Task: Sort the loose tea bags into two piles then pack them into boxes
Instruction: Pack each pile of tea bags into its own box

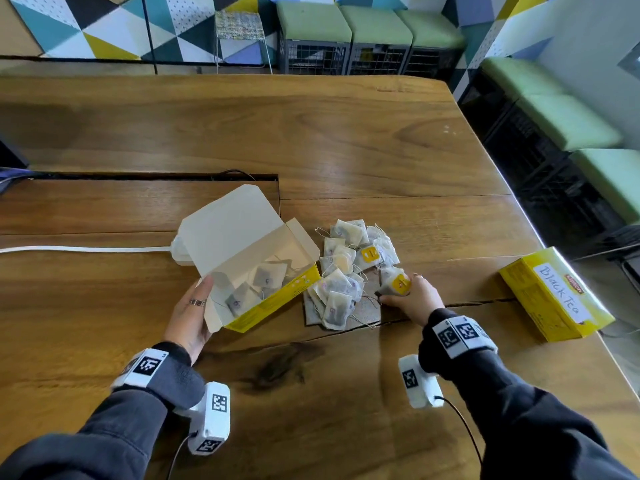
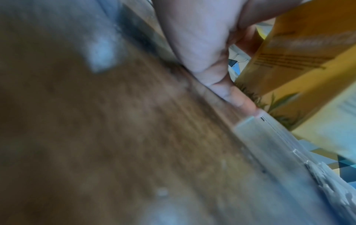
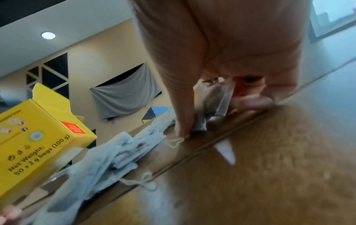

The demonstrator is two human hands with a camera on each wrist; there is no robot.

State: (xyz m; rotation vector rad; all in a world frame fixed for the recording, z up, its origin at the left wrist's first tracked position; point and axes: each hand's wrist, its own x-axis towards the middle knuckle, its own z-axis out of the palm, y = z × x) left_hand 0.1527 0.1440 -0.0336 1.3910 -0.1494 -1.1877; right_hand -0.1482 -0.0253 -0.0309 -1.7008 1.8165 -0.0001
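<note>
Your work surface is a wide wooden table of joined planks; a dark crack runs across its near part, and a white cable lies along its left side. Behind the table a wall of coloured triangles meets a row of green-cushioned stools; more green seats line the right side of the room. A closed yellow box hand-labelled "Black Tea" lies near the table's right edge, well apart from the rest.

Your left hand rests on the table beside the open yellow box, thumb against the box's near end flap, fingers relaxed; whether the fingers reach under the box cannot be told. The box's lid is folded back; a few tea bags lie inside it. The left wrist view is blurred; it shows only the hand's edge beside the yellow carton.

Just right of the open box lies the pile of loose tea bags, strings trailing; your right hand sits at the pile's right edge, fingers curled round a small bunch of tea bags with a yellow tag; in the right wrist view the thumb pins that bunch low against the table.
</note>
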